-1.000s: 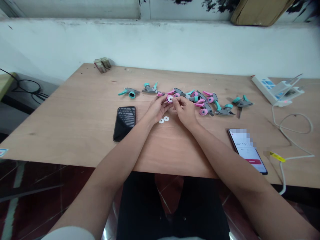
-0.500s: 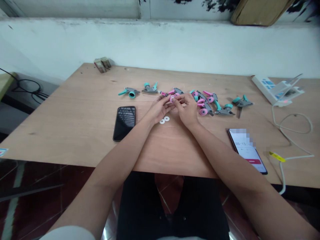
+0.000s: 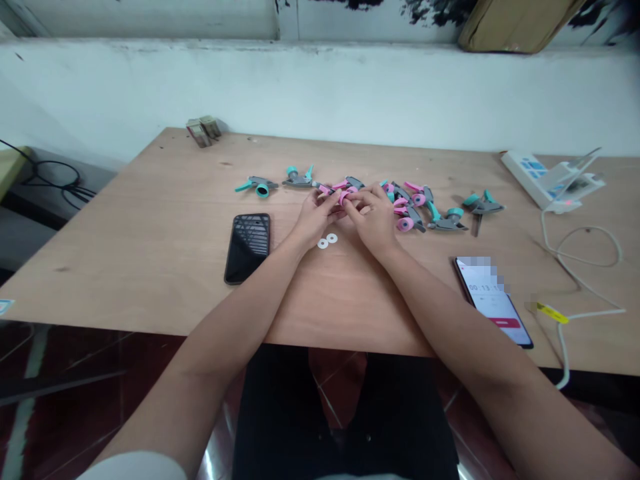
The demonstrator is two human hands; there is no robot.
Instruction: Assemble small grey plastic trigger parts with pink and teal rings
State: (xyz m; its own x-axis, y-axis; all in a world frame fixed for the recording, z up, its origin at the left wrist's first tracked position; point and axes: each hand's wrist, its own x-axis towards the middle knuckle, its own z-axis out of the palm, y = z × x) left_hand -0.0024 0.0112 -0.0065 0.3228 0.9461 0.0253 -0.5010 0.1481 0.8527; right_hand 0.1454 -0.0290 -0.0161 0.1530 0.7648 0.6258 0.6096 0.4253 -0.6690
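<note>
My left hand [image 3: 315,218] and my right hand [image 3: 367,213] meet over the middle of the wooden table [image 3: 150,253], their fingertips together on a small pink plastic ring [image 3: 344,197]. The fingers hide most of the ring. Just behind my hands lies a heap of grey plastic spray-nozzle parts [image 3: 405,213] with pink and teal pieces. More grey nozzles with teal pieces [image 3: 297,179] lie to the left and right. Below my left hand, two white washers [image 3: 327,241] lie flat on the wood, side by side.
A black smartphone [image 3: 247,249] lies face up left of my hands. Another phone [image 3: 487,301] to the right shows a timer. A white power strip [image 3: 533,180] with a white cable [image 3: 580,253] sits at the right. A small stack of cardboard pieces [image 3: 203,131] stands at the back edge, against a white wall [image 3: 320,87].
My hands have closed in around the pink ring, and the white washer seen on it a second ago no longer shows. The view has shifted slightly.
</note>
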